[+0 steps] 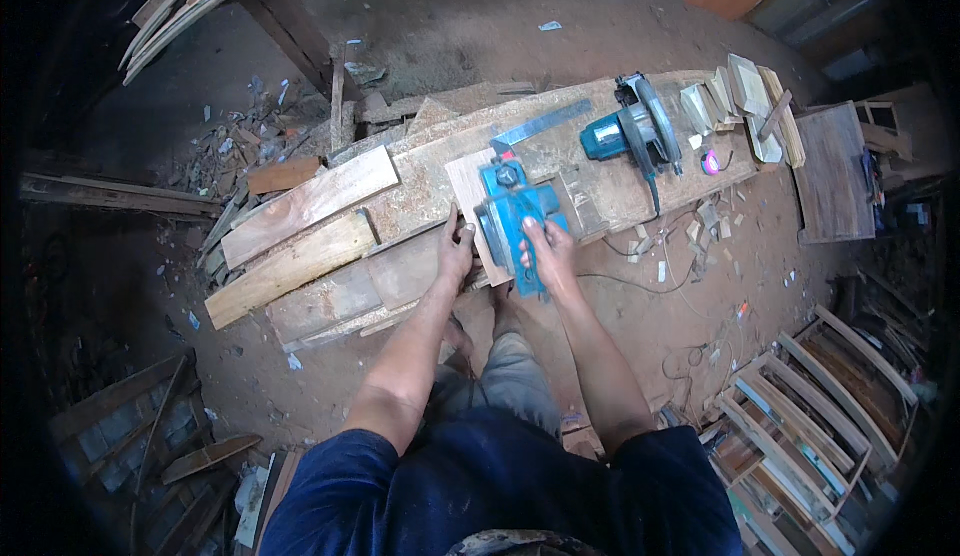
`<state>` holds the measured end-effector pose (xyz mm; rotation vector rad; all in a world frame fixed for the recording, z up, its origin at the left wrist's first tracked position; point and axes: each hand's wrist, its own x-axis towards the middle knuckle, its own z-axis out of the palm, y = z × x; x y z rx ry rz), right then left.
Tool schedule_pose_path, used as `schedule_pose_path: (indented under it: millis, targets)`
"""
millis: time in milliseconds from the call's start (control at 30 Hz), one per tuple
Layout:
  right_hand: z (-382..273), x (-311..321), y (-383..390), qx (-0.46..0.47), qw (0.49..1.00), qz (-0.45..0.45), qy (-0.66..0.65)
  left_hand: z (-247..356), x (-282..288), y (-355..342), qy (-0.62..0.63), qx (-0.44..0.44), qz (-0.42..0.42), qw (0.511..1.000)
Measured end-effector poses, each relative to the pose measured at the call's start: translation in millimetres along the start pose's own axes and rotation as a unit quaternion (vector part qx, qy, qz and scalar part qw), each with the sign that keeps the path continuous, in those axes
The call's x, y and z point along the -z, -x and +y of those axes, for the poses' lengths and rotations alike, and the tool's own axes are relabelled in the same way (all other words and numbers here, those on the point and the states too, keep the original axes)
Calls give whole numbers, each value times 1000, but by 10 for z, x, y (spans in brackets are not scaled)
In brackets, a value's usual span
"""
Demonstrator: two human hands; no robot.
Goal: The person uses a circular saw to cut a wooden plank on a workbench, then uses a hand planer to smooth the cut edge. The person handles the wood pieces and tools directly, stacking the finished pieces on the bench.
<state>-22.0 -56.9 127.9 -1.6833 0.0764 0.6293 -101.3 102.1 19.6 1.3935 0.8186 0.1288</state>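
Observation:
My right hand [548, 253] is wrapped round the handle of a blue electric planer [513, 218], which rests on a short wooden board [466, 178]. The board lies crosswise on the workbench, and the planer hides much of it. At the board's left edge, my left hand [457, 249] grips it with bent fingers, a little apart from the planer. Beyond the planer lies a blue metal rule or straightedge [543, 125]. To its right a teal circular saw [640, 131] rests on the bench with its cable trailing toward me.
Two planks [310, 206] lie at the bench's left end among shavings. Cut wood blocks [745, 86] and a pink tape roll or tape measure [710, 162] sit at the right end. A cable [640, 278] runs over the floor. Wooden frames [820, 416] stand at lower right.

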Motion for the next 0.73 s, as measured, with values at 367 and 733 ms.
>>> schedule_pose_path:
  millis: [367,733]
  targets:
    - [364,421,924,-30,998,2,-54,-223,-26,-96,52,-32,-15,998]
    - [706,1521,2294,-151,987,20,58,746,777,-368,-317,-130,-160,926]
